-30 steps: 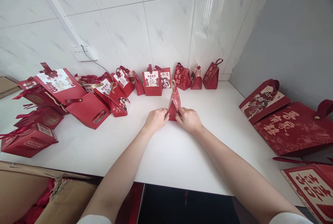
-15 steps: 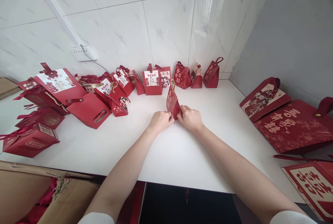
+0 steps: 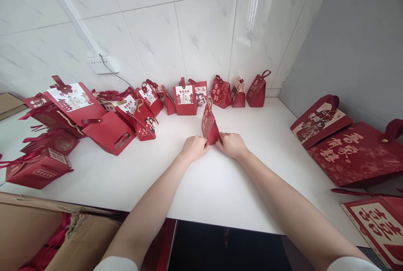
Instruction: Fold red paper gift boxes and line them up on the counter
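**Hands pinch a small red box at mid-worktop**

Left hand (image 3: 194, 148) and right hand (image 3: 232, 145) of ours both grip the small red gift box (image 3: 210, 127) at its lower corners, fingers closed on the card from either side. We see the box standing on the white worktop (image 3: 201, 187), leaning a little to the left, its gold loop handle on top. Behind it a row of red boxes (image 3: 220, 92) lines the tiled wall (image 3: 201, 31). A pile of larger red boxes (image 3: 78, 111) sits well to our left, flat red bags (image 3: 352, 153) to our right, and a cardboard carton (image 3: 40, 233) below the near edge
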Demonstrator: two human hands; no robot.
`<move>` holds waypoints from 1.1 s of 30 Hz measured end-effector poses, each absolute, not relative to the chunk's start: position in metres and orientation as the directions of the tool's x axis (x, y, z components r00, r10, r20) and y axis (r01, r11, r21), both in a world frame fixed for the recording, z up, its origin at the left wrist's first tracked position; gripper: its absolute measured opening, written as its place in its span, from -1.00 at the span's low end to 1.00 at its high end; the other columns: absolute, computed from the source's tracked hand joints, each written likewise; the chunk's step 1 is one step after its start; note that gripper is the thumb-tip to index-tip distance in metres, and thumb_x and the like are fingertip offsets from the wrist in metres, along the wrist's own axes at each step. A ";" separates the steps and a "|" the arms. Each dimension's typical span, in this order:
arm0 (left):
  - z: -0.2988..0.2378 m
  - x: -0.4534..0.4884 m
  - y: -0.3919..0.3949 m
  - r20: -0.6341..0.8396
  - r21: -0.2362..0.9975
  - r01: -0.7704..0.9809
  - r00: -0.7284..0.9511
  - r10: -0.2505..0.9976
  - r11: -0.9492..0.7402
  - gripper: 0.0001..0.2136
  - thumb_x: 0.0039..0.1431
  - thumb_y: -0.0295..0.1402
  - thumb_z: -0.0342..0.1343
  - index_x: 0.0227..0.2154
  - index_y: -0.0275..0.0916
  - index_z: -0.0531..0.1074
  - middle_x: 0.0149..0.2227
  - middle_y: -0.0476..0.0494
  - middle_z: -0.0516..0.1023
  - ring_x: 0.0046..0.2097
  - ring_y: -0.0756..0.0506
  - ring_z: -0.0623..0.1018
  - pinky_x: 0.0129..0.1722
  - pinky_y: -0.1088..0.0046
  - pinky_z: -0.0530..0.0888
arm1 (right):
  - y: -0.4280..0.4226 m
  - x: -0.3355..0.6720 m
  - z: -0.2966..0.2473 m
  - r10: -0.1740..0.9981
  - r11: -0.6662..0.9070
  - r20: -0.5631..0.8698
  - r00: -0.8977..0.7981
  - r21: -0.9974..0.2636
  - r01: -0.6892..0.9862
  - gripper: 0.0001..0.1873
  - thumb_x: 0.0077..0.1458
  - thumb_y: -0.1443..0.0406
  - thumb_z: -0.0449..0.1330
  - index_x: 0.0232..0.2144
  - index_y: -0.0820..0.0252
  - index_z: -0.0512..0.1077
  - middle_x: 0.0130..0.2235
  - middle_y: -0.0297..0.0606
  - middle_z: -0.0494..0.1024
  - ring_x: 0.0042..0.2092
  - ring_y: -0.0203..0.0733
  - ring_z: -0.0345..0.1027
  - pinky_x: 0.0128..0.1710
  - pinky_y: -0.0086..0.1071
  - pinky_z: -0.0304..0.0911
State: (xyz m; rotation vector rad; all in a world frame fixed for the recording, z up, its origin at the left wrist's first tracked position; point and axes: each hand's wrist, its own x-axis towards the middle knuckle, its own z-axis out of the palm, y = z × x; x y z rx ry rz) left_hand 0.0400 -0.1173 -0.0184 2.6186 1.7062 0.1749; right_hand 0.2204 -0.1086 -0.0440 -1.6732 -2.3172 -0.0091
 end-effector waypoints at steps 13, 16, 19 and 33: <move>-0.005 0.027 -0.112 0.232 0.159 0.987 -0.047 0.972 0.010 -0.76 0.19 -0.21 -0.07 -0.36 -0.18 0.46 -0.42 -0.18 0.57 -0.33 -0.20 0.56 -0.35 0.34 0.33 | -0.108 0.233 -0.047 0.863 0.500 0.256 -0.436 -0.556 0.664 -0.76 0.10 0.20 0.04 -0.57 0.13 0.30 -0.54 -0.38 0.43 -0.47 -0.27 0.26 -0.42 -0.41 0.04; 0.000 0.014 -0.105 0.371 0.390 0.920 -0.198 0.907 0.041 -0.70 0.27 -0.13 -0.14 -0.31 -0.17 0.42 -0.42 -0.12 0.55 -0.33 -0.14 0.54 -0.33 0.37 0.34 | -0.099 0.236 -0.054 0.922 0.377 0.375 -0.098 -0.809 0.452 -0.73 0.15 0.12 0.00 -0.47 0.14 0.32 -0.45 -0.35 0.45 -0.40 -0.26 0.27 -0.37 -0.41 0.14; -0.005 0.011 -0.098 0.398 0.663 0.726 -0.135 0.907 -0.182 -0.69 0.23 -0.05 -0.06 -0.33 -0.18 0.38 -0.32 -0.07 0.55 -0.27 -0.06 0.53 -0.29 0.46 0.39 | -0.084 0.244 -0.063 0.948 0.249 0.282 0.150 -0.947 0.205 -0.77 0.07 0.10 0.09 -0.34 0.13 0.35 -0.24 -0.27 0.49 -0.22 -0.19 0.33 -0.27 -0.37 0.24; -0.004 -0.053 -0.074 0.512 0.724 0.671 -0.367 0.777 -0.160 -0.88 0.16 -0.38 0.04 -0.25 -0.22 0.41 -0.11 -0.18 0.49 -0.14 -0.13 0.52 -0.03 0.25 0.41 | -0.073 0.254 -0.075 0.989 0.150 0.150 0.016 -0.988 -0.026 -0.65 0.00 0.09 0.21 -0.17 0.08 0.39 -0.02 -0.19 0.49 0.05 -0.08 0.32 0.02 -0.19 0.21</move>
